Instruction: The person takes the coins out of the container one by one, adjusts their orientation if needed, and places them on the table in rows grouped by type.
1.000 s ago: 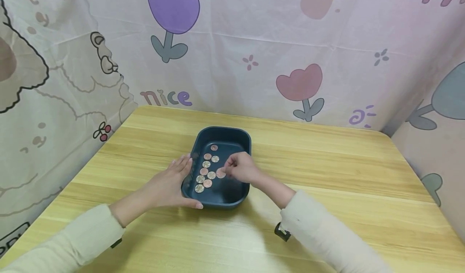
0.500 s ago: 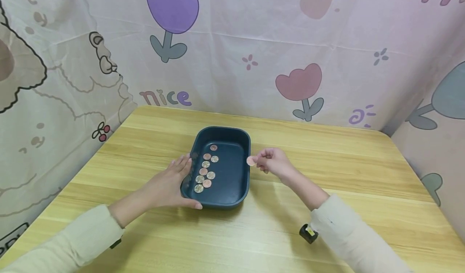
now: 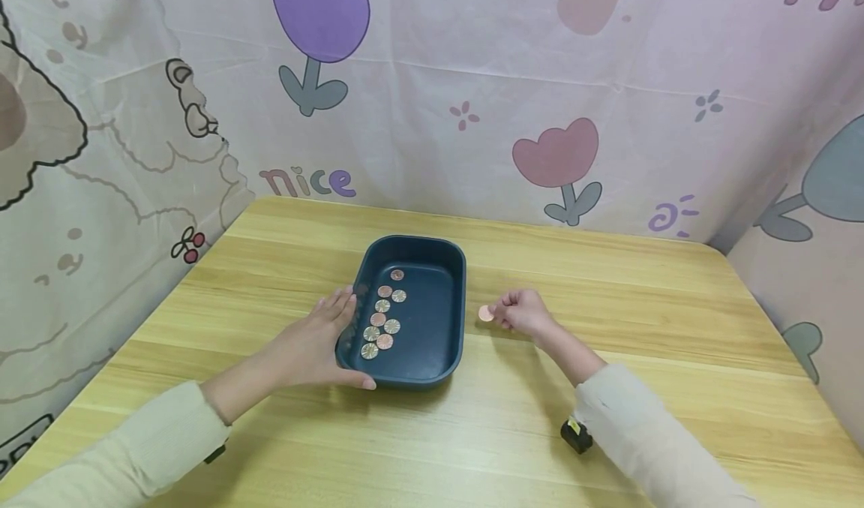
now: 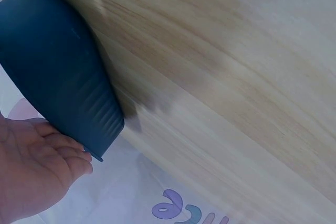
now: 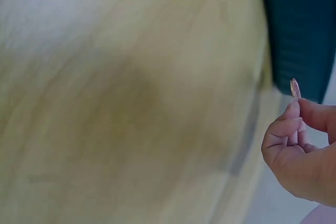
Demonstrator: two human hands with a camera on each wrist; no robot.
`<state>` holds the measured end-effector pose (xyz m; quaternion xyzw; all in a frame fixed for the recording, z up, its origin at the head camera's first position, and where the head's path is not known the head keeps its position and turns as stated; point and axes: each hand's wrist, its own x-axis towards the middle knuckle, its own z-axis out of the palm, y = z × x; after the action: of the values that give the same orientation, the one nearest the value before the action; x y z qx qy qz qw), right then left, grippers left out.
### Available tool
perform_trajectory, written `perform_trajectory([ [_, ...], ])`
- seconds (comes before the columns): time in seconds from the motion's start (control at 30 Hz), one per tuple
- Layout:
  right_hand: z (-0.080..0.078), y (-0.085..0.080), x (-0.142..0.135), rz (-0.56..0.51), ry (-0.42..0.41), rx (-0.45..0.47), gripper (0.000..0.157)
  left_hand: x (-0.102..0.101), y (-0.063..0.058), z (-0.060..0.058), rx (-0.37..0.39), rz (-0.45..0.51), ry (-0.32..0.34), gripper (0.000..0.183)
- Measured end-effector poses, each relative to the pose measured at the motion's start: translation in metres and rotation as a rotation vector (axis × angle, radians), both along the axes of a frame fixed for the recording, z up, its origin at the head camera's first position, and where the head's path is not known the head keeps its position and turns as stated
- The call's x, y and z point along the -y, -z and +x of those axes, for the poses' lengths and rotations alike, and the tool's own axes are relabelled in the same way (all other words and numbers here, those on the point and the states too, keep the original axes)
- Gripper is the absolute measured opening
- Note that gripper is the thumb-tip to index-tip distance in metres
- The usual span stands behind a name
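Note:
A dark blue rectangular tray (image 3: 430, 309) sits on the wooden table. Inside, along its left half, lie several copper and gold-coloured coins (image 3: 378, 319). My left hand (image 3: 312, 347) rests against the tray's left rim, fingers extended and thumb lying along the near corner; the left wrist view has its fingertips (image 4: 79, 156) right at the rim. To the right of the tray, my right hand (image 3: 526, 314) pinches one copper coin (image 3: 486, 314) between thumb and forefinger. Seen from the right wrist, the coin (image 5: 295, 88) stands almost edge-on above the fingertips, its lower part hidden by them.
The table (image 3: 641, 320) extends to both sides of the tray and in front of it. A printed cloth (image 3: 439, 80) with flowers hangs behind and at the sides. A small black device (image 3: 576, 436) is at the right sleeve.
My right hand has carried the copper coin out of the tray, over its right wall, and lowered slightly beside it. The left hand and the tray have stayed put.

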<state>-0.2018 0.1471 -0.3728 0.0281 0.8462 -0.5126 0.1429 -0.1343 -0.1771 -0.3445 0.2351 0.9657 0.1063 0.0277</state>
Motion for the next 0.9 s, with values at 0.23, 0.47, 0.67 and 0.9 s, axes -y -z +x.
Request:
perform_trajectory([
  [0.23, -0.007, 0.013, 0.001, 0.096, 0.015, 0.009, 0.014, -0.001, -0.001, 0.000, 0.006, -0.002, -0.002, 0.124],
  [0.47, -0.009, 0.014, 0.006, 0.173, 0.027, -0.020, 0.022, -0.001, 0.000, 0.000, 0.006, 0.006, -0.005, 0.124],
  [0.67, -0.010, 0.013, 0.011, 0.250, 0.034, -0.028, 0.031, -0.001, 0.001, 0.000, 0.003, 0.003, -0.009, 0.124],
  [0.9, -0.009, 0.011, 0.013, 0.209, 0.054, -0.070, 0.016, -0.001, 0.001, 0.000, 0.004, -0.001, -0.005, 0.124],
])
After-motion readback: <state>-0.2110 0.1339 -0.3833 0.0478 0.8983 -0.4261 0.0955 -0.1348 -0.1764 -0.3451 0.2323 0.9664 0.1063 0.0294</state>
